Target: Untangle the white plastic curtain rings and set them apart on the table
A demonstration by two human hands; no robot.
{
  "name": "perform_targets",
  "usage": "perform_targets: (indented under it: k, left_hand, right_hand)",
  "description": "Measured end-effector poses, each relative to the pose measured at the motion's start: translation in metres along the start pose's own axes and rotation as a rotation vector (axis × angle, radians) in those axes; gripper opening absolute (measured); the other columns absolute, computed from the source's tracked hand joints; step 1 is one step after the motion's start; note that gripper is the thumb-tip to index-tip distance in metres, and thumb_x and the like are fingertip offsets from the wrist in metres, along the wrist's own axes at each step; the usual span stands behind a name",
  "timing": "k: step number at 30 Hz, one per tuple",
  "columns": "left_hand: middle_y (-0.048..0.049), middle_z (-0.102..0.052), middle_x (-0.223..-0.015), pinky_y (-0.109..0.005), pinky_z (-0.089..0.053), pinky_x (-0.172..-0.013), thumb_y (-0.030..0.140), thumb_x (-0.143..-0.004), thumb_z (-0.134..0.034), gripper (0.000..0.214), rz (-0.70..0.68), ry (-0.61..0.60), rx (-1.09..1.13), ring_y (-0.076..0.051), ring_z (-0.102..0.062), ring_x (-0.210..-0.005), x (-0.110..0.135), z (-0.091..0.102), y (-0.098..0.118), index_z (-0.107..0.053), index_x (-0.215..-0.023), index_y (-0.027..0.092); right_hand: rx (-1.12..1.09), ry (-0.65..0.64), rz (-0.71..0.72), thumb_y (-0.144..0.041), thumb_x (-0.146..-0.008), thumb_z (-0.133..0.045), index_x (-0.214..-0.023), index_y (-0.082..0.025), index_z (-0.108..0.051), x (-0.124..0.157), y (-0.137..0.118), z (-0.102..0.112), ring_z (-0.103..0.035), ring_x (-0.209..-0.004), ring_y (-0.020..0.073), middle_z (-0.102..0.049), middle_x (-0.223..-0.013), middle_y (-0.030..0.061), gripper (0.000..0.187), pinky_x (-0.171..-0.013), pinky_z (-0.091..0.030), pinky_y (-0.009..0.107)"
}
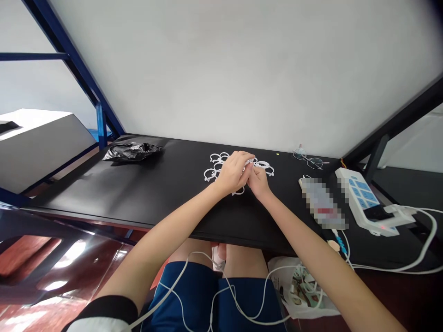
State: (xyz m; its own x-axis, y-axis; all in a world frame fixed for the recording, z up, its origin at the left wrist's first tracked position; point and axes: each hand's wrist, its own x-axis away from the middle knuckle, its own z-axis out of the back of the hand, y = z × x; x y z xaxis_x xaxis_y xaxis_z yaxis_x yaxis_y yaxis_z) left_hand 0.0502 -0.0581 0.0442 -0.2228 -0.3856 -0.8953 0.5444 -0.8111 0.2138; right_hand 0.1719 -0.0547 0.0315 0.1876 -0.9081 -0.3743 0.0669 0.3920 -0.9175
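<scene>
My left hand (234, 171) and my right hand (258, 181) meet over the black tabletop. Both are closed, fingertips together, on a small white ring (248, 162) that my fingers mostly cover. Around and beneath them lie several loose white plastic rings (209, 174), thin loops with little knobs at their ends. Some rings spread to the left of my left hand; others rest beyond and to the right of my right hand. One more ring (238, 191) lies just in front of my hands. How the fingers grip the held ring is partly hidden.
A crumpled black plastic bag (129, 151) sits at the left on the black table (114, 193). To the right are eyeglasses (308, 160), a charging phone (321, 203) and a white power strip (363, 198). White cables cross my lap; a plastic bag (287, 295) hangs below the edge.
</scene>
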Motion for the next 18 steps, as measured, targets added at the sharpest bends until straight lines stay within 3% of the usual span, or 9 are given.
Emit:
perform_targets:
  k: [4,10,18]
  left_hand:
    - [-0.0149,-0.062,-0.107,-0.038,-0.048,-0.082,0.024,-0.097,-0.034,0.03,-0.058,-0.008,-0.005,-0.022,-0.058,-0.097,0.0002,-0.0019,0.0021,-0.05,-0.119,0.012]
    - [-0.0118,-0.063,-0.102,-0.036,-0.048,-0.08,0.023,-0.098,-0.032,0.033,-0.093,-0.027,-0.033,-0.02,-0.058,-0.092,0.0022,-0.0038,-0.0016,-0.053,-0.121,0.016]
    - [-0.0091,-0.065,-0.094,-0.034,-0.048,-0.073,0.027,-0.098,-0.035,0.026,-0.138,-0.071,-0.056,-0.018,-0.059,-0.083,0.0035,-0.0089,-0.001,-0.057,-0.107,0.017]
  right_hand:
    - [0.081,0.083,0.049,-0.068,-0.08,-0.049,-0.042,-0.021,-0.036,-0.0016,0.0004,0.0051,-0.03,-0.037,0.0075,-0.036,-0.036,-0.0034,0.062,-0.038,-0.026,0.023]
    - [0.123,0.148,0.041,-0.054,-0.086,-0.05,-0.044,-0.02,-0.039,-0.0043,-0.0007,0.0095,-0.035,-0.038,0.0087,-0.039,-0.038,-0.003,0.055,-0.041,-0.029,0.024]
    - [0.164,0.079,0.045,-0.04,-0.082,-0.051,-0.047,-0.021,-0.037,-0.0036,-0.0075,0.0087,-0.039,-0.043,0.0107,-0.041,-0.041,-0.0033,0.043,-0.045,-0.032,0.025]
